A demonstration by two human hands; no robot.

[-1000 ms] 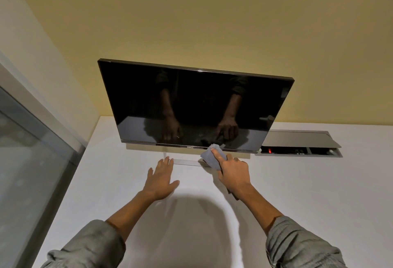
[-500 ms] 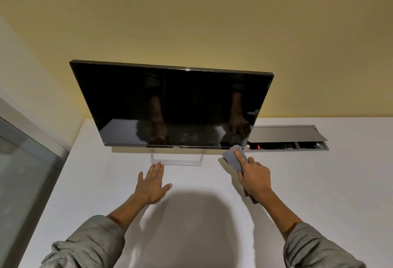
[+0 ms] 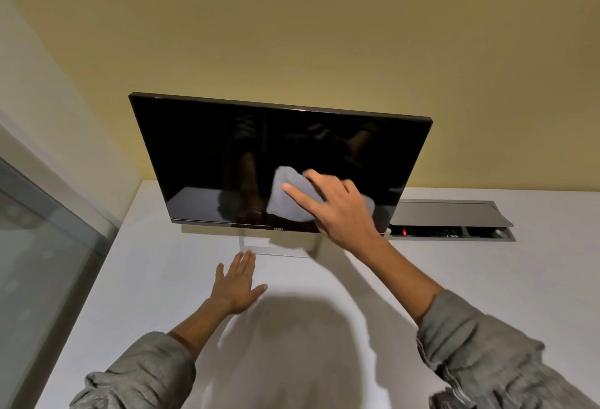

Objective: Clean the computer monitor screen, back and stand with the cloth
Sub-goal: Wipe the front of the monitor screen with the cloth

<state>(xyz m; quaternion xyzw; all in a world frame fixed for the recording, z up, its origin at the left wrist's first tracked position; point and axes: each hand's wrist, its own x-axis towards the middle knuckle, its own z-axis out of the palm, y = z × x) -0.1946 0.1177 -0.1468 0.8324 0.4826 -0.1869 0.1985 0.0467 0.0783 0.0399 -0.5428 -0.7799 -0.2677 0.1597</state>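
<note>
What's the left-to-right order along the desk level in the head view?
Glass partition → left hand → grey cloth → right hand → open cable box.

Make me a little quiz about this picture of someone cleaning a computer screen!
1. True or false: the cloth is pressed on the dark screen.
2. Which of the two hands lies flat on the white desk?
A. left hand
B. right hand
3. Fill in: the open hatch in the desk is to the ____ of the screen.

Key: 1 true. 2 A. 3 right.
</note>
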